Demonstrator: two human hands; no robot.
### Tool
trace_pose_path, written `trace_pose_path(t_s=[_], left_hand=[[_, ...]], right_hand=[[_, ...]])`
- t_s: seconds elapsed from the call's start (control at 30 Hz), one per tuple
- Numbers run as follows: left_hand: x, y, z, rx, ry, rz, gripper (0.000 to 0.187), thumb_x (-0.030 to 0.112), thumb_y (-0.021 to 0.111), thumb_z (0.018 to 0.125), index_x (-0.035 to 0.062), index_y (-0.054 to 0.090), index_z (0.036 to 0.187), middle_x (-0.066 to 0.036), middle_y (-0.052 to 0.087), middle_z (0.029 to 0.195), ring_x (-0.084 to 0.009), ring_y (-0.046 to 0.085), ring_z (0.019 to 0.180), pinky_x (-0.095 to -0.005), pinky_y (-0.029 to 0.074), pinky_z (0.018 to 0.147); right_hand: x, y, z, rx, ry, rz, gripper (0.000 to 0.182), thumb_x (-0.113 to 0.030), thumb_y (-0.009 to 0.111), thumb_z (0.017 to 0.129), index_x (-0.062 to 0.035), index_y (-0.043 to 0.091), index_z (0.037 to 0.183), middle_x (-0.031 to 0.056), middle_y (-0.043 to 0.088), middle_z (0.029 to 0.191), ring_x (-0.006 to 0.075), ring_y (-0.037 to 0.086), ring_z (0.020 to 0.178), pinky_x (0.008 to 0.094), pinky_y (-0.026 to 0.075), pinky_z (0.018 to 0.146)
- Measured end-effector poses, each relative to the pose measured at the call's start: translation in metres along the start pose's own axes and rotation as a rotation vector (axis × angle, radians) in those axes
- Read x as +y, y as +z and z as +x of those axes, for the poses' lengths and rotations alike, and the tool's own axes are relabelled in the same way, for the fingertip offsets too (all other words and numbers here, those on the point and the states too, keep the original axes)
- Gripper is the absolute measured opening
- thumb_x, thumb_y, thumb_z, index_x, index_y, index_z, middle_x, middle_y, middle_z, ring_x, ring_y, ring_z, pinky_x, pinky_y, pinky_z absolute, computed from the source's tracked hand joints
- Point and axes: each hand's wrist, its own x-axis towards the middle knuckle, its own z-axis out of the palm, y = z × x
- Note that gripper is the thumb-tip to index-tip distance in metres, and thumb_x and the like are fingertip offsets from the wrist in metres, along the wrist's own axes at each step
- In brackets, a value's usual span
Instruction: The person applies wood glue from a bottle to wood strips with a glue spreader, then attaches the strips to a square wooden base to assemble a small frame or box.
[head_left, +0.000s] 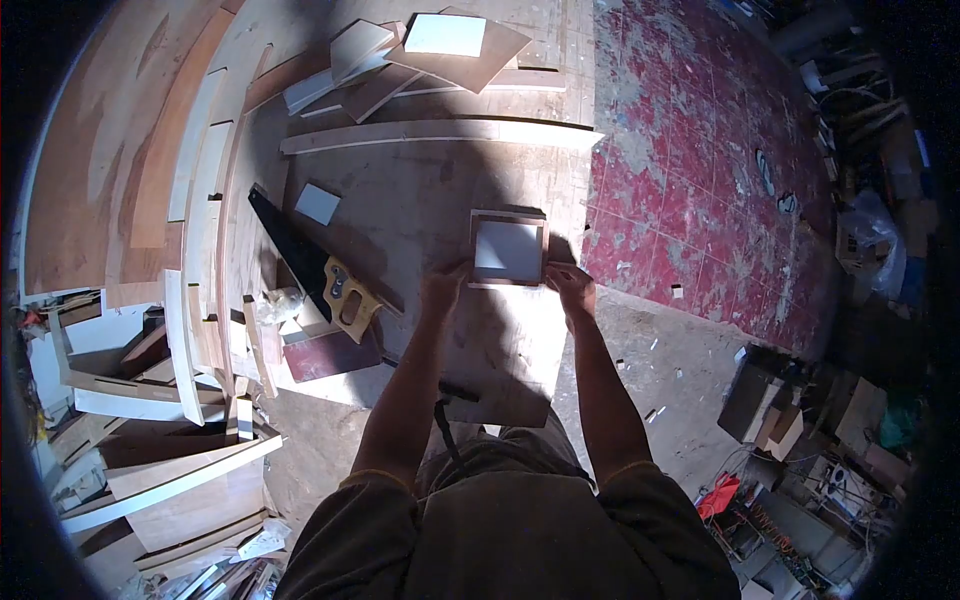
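Note:
A small wooden frame [545, 240] with a pale grey-white panel [508, 250] inside it sits on the workbench in front of me. My left hand [441, 291] is at its lower left corner, with fingers closed against the edge. At the lower right corner, my right hand [573, 287] pinches the frame's side. To the left lies a handsaw [350, 300], its yellowish handle toward me and dark blade pointing up and away. A small white rectangular piece [318, 203] rests beyond the saw.
Wood offcuts [450, 50] are piled at the bench's far end, behind a long strip [440, 134]. A dark red board [330, 357] lies near the saw. Scrap wood [150, 440] crowds the left; red worn flooring [700, 180] and clutter [800, 480] lie right.

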Motion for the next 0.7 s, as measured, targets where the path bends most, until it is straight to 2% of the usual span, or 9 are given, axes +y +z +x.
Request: trace_pose_path(t_s=[0.1,0.17,0.27,0.33,0.37,0.43,0.53,0.7], left_hand=[[-0.012,0.000,0.009,-0.022,-0.054,-0.030,0.032,0.028,0.073,0.081,0.0052,0.074,0.104,-0.012,0.074,0.098,-0.0227,0.069,0.090,-0.0337,0.050,0.082],[-0.021,0.000,0.012,-0.048,-0.059,-0.063,0.033,0.028,0.073,0.081,0.0050,0.074,0.104,-0.013,0.074,0.099,-0.0229,0.069,0.091,-0.0341,0.050,0.082],[-0.015,-0.002,0.008,0.000,0.032,0.083,0.033,0.028,0.072,0.081,0.0050,0.073,0.105,-0.012,0.073,0.099,-0.0230,0.069,0.088,-0.0339,0.050,0.079],[-0.015,-0.002,0.009,0.005,-0.035,0.116,0.031,0.025,0.071,0.082,0.0061,0.073,0.106,-0.011,0.074,0.100,-0.0221,0.069,0.088,-0.0338,0.051,0.079],[-0.015,-0.002,0.009,0.004,-0.036,0.116,0.031,0.025,0.071,0.082,0.0061,0.073,0.106,-0.011,0.074,0.100,-0.0221,0.069,0.088,-0.0338,0.051,0.079],[-0.001,-0.003,0.006,-0.072,-0.143,-0.052,0.029,0.021,0.070,0.081,0.0082,0.074,0.107,-0.009,0.074,0.100,-0.0203,0.069,0.091,-0.0333,0.051,0.081],[-0.011,-0.001,0.010,-0.066,-0.039,-0.070,0.028,0.020,0.070,0.080,0.0110,0.075,0.107,-0.007,0.074,0.099,-0.0187,0.068,0.090,-0.0325,0.051,0.082],[-0.031,-0.002,0.019,-0.053,-0.072,0.024,0.028,0.019,0.069,0.081,0.0132,0.075,0.108,-0.006,0.074,0.097,-0.0181,0.068,0.087,-0.0316,0.051,0.079]], right_hand=[[-0.002,0.001,0.001,0.020,-0.014,-0.108,0.025,-0.016,0.075,0.083,-0.0006,0.073,0.103,0.0099,0.073,0.095,0.0150,0.069,0.082,0.0268,0.054,0.075],[-0.010,0.002,-0.004,0.020,0.014,-0.072,0.025,-0.016,0.075,0.084,-0.0003,0.073,0.103,0.0100,0.073,0.095,0.0152,0.069,0.082,0.0269,0.054,0.075],[-0.014,0.003,-0.006,0.001,0.025,-0.006,0.024,-0.015,0.075,0.083,0.0002,0.073,0.102,0.0101,0.073,0.095,0.0153,0.069,0.082,0.0271,0.054,0.075],[-0.011,0.002,-0.004,-0.016,0.007,0.027,0.023,-0.014,0.075,0.083,0.0003,0.072,0.101,0.0101,0.073,0.095,0.0153,0.069,0.082,0.0271,0.054,0.075],[-0.010,0.001,-0.003,-0.032,0.017,0.018,0.025,-0.014,0.074,0.085,0.0017,0.070,0.103,0.0108,0.072,0.097,0.0166,0.068,0.085,0.0283,0.055,0.079],[-0.009,0.001,-0.002,-0.047,0.026,0.010,0.026,-0.013,0.074,0.087,0.0030,0.068,0.106,0.0115,0.071,0.099,0.0179,0.068,0.088,0.0296,0.055,0.084],[-0.006,0.001,0.000,-0.038,0.026,0.018,0.026,-0.014,0.074,0.087,0.0036,0.068,0.105,0.0114,0.071,0.098,0.0180,0.068,0.088,0.0296,0.055,0.084],[-0.002,0.001,0.002,-0.008,0.020,-0.065,0.027,-0.016,0.074,0.086,0.0028,0.068,0.105,0.0107,0.071,0.097,0.0174,0.068,0.086,0.0293,0.055,0.082]])
